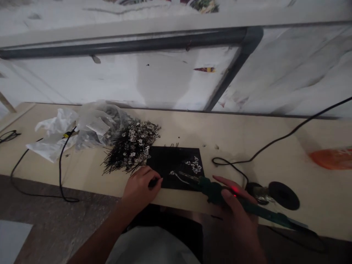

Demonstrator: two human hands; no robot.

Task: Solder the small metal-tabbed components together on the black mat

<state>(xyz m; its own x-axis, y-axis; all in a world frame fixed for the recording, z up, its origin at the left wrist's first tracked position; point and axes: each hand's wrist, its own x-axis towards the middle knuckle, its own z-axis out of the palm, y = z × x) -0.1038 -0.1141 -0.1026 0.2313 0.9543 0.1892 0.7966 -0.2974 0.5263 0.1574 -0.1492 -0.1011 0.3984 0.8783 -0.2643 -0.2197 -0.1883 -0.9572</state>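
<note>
My right hand (241, 216) is closed around a green soldering iron (213, 189) with a red light glowing on its handle. The iron's tip and a thin curved wire beside it reach over a black mat (162, 159). Just left of the tip lies a small silver piece (172, 172). More small silver pieces (195, 165) are clustered on the mat's right part. At the mat's lower left edge, my left hand (141, 186) has thumb and fingers pinched together; what they hold, if anything, I cannot make out. Beyond it spreads a heap of silver pieces with black wires (133, 146).
Clear plastic bags (96, 124) lie behind the heap. A spool (284, 195) stands right of my right hand. A black cable (264, 148) loops across the table's right side, near an orange object (331, 158). Another cable (61, 168) hangs over the front edge at left.
</note>
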